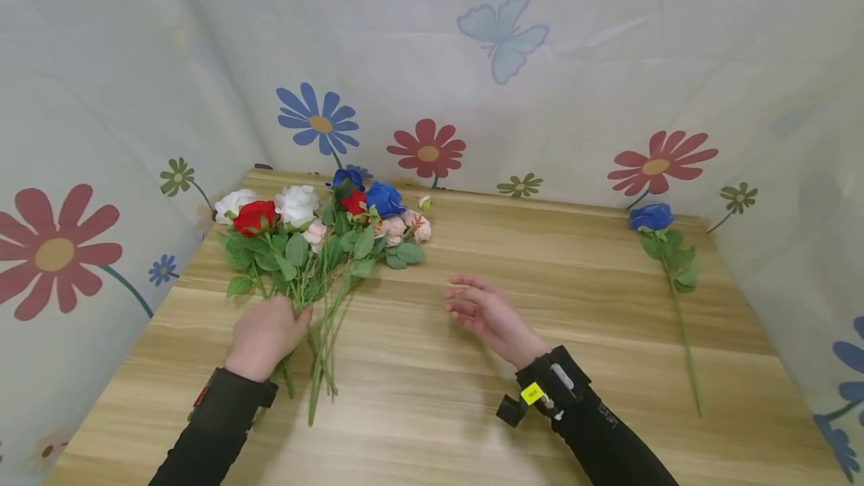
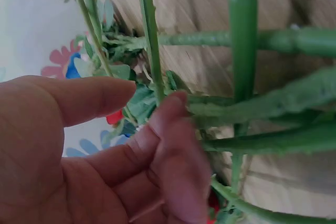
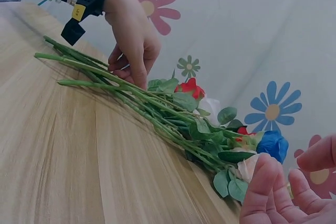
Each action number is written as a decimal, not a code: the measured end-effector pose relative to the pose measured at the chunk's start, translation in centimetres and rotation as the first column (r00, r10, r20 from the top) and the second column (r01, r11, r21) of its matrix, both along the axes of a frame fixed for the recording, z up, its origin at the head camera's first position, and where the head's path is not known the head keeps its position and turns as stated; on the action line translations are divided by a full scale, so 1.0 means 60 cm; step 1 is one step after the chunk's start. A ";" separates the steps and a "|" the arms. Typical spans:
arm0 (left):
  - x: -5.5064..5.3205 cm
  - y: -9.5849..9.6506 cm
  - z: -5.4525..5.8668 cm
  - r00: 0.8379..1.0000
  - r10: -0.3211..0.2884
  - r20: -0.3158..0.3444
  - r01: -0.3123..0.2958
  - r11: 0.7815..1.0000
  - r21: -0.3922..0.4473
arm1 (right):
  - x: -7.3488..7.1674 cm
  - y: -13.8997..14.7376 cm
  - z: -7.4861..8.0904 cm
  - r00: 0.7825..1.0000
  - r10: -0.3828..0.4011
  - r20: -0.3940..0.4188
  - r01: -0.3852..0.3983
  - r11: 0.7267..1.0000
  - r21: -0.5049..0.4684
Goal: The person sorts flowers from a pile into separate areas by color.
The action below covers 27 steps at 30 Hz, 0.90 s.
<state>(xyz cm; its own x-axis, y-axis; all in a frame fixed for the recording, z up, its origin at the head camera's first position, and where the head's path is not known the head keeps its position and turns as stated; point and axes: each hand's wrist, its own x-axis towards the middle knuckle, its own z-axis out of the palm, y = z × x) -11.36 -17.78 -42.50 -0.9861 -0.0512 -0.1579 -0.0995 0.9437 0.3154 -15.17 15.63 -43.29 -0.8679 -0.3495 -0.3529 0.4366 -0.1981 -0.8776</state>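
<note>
Reaches with left hand among mixed roses, well left of lone blue rose, with bent fingers clear of thumb; holds right hand loosely spread, nearer that rose. Could drag extras along by crossed stems.

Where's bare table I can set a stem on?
Widest: the table between the right hand and the lone blue rose. A narrower bare patch lies between that hand and the bunch. Crowded: the left side, where the bunch and left hand are.

Left hand reaches down; right hand (fingers bent) hovers.
</note>
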 end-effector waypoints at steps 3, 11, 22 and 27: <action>-0.007 -0.007 -0.006 1.000 -0.008 0.022 0.007 0.999 0.044 | 0.000 -0.002 0.000 1.000 0.003 0.011 -0.003 1.000 -0.015; -0.021 -0.015 -0.020 0.999 -0.032 0.002 0.031 0.990 0.136 | 0.000 -0.009 -0.002 0.999 0.026 0.022 -0.025 0.999 -0.044; -0.029 -0.030 -0.031 0.999 -0.009 0.045 -0.007 0.936 0.351 | 0.003 -0.011 -0.002 0.999 0.041 0.032 -0.038 0.996 -0.076; -0.025 -0.035 -0.033 0.998 0.007 0.066 -0.035 0.900 0.435 | 0.005 -0.010 -0.003 0.999 0.038 0.031 -0.035 0.996 -0.082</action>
<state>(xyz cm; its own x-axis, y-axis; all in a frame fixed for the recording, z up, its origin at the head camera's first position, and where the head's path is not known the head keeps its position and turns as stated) -12.84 -19.86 -44.45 -0.9733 0.0155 -0.2291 -0.1505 0.7106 0.6873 -14.88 15.00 -43.50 -0.8427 -0.4094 -0.3495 0.4727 -0.2520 -0.8444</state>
